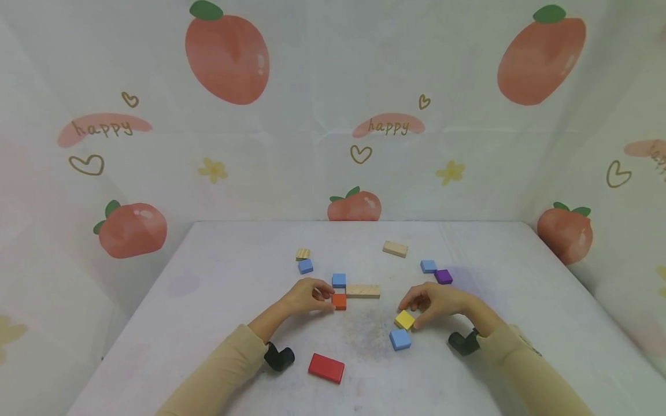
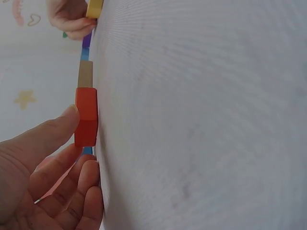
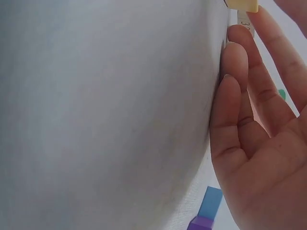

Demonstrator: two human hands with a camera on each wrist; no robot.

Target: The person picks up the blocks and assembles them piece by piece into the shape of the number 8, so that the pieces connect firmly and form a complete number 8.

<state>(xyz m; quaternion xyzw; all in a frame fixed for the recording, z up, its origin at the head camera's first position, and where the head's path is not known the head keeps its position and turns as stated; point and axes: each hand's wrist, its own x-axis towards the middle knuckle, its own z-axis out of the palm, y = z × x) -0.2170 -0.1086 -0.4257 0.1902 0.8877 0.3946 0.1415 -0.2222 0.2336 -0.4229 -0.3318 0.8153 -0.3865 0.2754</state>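
Note:
In the head view my left hand (image 1: pixel 310 296) pinches an orange block (image 1: pixel 339 301) between thumb and forefinger; the left wrist view shows the thumb on the side of the orange block (image 2: pixel 86 116). Against it lie a blue block (image 1: pixel 339 281) and a long plain wooden block (image 1: pixel 363 291). My right hand (image 1: pixel 438 301) holds a yellow block (image 1: pixel 404 319) by thumb and forefinger, just behind another blue block (image 1: pixel 400 340). Only the lower edge of the yellow block (image 3: pixel 242 5) shows in the right wrist view, and the other fingers rest near the cloth.
Nearest the person lies a red rectangular block (image 1: pixel 326 368). Farther back are a striped block (image 1: pixel 303 254) beside a blue one (image 1: pixel 306 266), a wooden block (image 1: pixel 395 249), and a blue block (image 1: pixel 428 266) next to a purple one (image 1: pixel 443 277). Printed cloth walls surround the table (image 1: pixel 208 346).

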